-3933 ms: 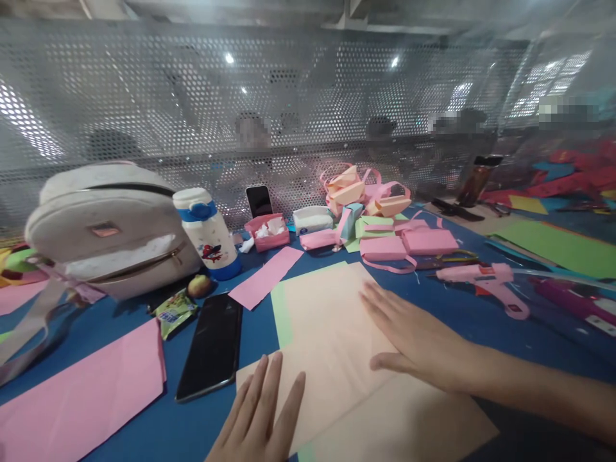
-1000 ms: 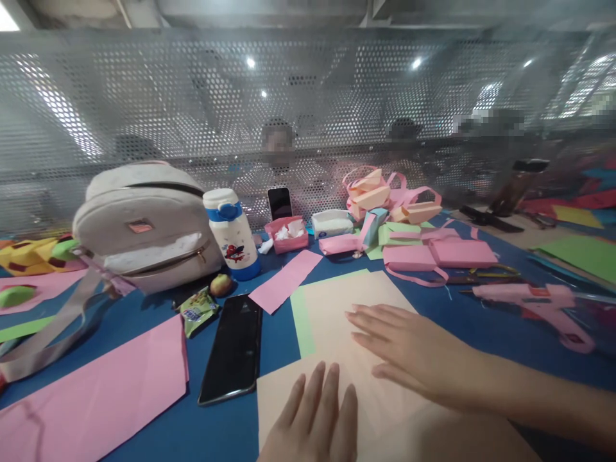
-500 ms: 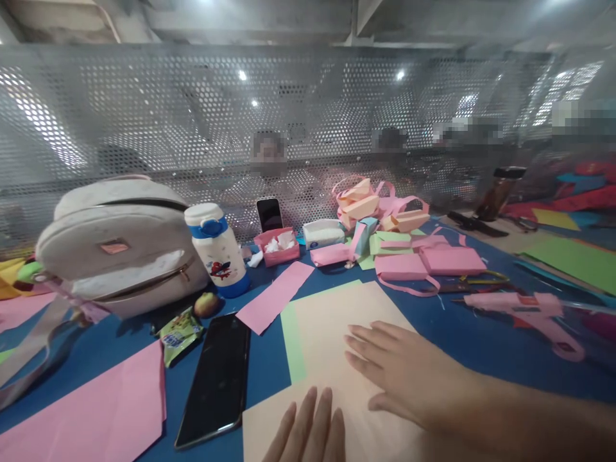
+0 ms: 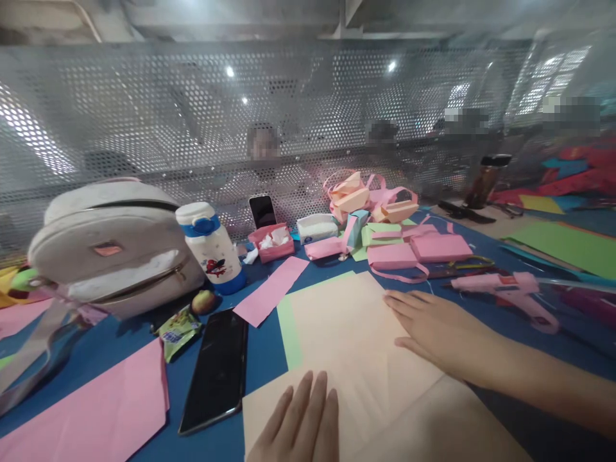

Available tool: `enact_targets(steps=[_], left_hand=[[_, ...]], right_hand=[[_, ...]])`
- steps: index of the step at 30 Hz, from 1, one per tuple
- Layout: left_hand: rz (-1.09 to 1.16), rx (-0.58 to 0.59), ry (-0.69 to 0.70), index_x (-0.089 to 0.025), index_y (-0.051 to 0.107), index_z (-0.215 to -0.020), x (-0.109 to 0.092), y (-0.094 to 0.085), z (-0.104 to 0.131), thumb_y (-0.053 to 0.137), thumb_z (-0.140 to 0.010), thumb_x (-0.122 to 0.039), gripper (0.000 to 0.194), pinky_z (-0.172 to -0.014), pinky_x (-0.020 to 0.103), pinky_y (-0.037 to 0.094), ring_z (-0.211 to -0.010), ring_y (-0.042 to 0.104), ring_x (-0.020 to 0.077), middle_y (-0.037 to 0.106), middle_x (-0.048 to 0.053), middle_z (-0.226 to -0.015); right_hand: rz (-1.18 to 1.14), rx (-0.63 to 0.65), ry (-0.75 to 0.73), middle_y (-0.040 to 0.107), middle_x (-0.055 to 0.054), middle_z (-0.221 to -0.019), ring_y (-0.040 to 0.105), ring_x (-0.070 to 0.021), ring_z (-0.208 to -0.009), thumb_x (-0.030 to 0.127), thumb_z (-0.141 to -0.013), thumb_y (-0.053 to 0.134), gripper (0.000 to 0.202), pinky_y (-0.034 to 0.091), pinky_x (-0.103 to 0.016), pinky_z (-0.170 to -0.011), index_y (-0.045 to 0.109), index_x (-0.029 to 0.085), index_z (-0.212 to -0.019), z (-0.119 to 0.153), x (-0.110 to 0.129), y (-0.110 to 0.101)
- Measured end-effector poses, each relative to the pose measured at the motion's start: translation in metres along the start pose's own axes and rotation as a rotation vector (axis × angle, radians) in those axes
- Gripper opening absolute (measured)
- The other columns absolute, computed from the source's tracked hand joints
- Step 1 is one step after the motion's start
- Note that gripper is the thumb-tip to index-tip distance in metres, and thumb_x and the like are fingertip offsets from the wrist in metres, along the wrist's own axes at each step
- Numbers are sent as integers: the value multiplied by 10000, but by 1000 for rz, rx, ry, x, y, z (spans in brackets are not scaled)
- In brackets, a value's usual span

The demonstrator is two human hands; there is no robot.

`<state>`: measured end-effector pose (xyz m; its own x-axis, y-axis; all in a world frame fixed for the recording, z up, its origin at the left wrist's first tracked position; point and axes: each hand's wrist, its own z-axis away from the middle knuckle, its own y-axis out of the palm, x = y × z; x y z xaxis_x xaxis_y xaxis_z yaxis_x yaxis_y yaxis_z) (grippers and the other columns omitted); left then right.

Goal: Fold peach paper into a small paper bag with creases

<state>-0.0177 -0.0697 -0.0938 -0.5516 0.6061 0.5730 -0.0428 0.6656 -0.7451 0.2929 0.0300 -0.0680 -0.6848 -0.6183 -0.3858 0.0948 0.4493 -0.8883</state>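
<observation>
Cream paper (image 4: 332,321) lies in front of me, with a crease or fold across its near part. A green sheet (image 4: 289,333) peeks out beneath its left and far edges. My left hand (image 4: 301,423) rests flat on the near left of the paper, fingers stretched out. Toward the paper's far right edge lies my right hand (image 4: 436,327), palm down with the fingers extended and the thumb apart. Neither hand grips anything. A pink paper strip (image 4: 272,292) lies beyond the paper's left corner.
Left of the paper are a black phone (image 4: 216,372), a snack packet (image 4: 179,333), a bottle (image 4: 212,250), a backpack (image 4: 115,250) and pink paper (image 4: 91,404). A pink glue gun (image 4: 510,292) lies at right. Folded paper boxes (image 4: 392,255) stand at the back before a perforated screen (image 4: 308,96).
My right hand has slid right and away from me, toward the paper's far right edge. My left hand stays nearly in place. The view has shifted slightly.
</observation>
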Motion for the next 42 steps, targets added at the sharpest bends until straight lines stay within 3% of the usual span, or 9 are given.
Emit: enact_targets(steps=[5, 10, 16, 19, 22, 24, 28, 34, 42], left_hand=[[17, -38, -3, -128, 618, -1259, 2, -2, -4, 294, -1051, -359, 449, -820, 310, 609, -1105, 687, 250, 693, 88, -1253], [81, -164, -35, -134, 666, -1144, -5, -5, -13, 363, -1011, -161, 332, -755, 283, 626, -1003, 732, 217, 748, 76, -1132], [249, -252, -65, -163, 691, -1051, -4, -13, -25, 444, -987, -179, 255, -722, 335, 646, -908, 758, 232, 781, 72, -1006], [347, -280, -38, -166, 696, -995, 6, -18, -28, 522, -958, -192, 180, -913, 425, 592, -977, 733, 240, 772, 66, -1017], [364, -267, -11, -169, 695, -995, 21, -17, -28, 508, -989, -219, 194, -1132, 496, 394, -1153, 643, 235, 726, 61, -1162], [339, -250, -74, -180, 696, -954, 30, -15, -27, 480, -1007, -206, 224, -1166, 522, 321, -1175, 611, 230, 714, 60, -1156], [373, -138, -167, -150, 687, -1000, 36, -13, -24, 376, -1001, -109, 313, -1074, 488, 441, -973, 641, 215, 685, 68, -931], [583, -45, -138, -69, 617, -1128, 26, -18, -25, 289, -1022, -162, 357, -716, 369, 569, -808, 606, 229, 647, 112, -934], [535, -46, -162, -147, 618, -1041, 21, -5, -26, 295, -1038, -180, 325, -668, 308, 539, -780, 578, 193, 640, 80, -942]], right_hand=[[4, 83, 39, 646, -178, -1302, 590, -320, -1211, 463, -881, 654, 418, 496, -403, -937, 765, 93, -1042, -5, -3, -8], [-18, 112, 149, 596, -235, -1343, 549, -374, -1240, 370, -879, 679, 331, 462, -461, -953, 761, 60, -964, -27, 6, -41], [-519, 243, -96, 696, -39, -994, 657, -235, -925, 340, -906, 648, 184, 495, -360, -759, 645, 194, -1018, -41, 28, -65], [-646, 258, -141, 669, -55, -1092, 630, -254, -1006, 396, -850, 713, 390, 489, -369, -798, 599, 199, -1166, -42, 35, -63], [-683, 248, -123, 597, -126, -1293, 568, -306, -1157, 445, -834, 715, 640, 464, -419, -909, 492, 173, -1369, -44, 38, -59], [-694, 251, -83, 529, -171, -1395, 532, -337, -1219, 476, -851, 680, 755, 444, -443, -949, 391, 148, -1467, -46, 39, -56], [-765, 315, 2, 591, -151, -1335, 617, -306, -1100, 362, -897, 613, 713, 461, -381, -847, 317, 181, -1520, -53, 39, -56], [-773, 350, 79, 725, -33, -822, 653, -215, -705, 235, -899, 567, 556, 323, -267, -552, 450, 233, -1443, -54, 45, -44], [-818, 171, -101, 720, -49, -1185, 701, -201, -951, 204, -972, 433, 404, 456, -285, -748, 540, 251, -1358, -50, 47, -16]])
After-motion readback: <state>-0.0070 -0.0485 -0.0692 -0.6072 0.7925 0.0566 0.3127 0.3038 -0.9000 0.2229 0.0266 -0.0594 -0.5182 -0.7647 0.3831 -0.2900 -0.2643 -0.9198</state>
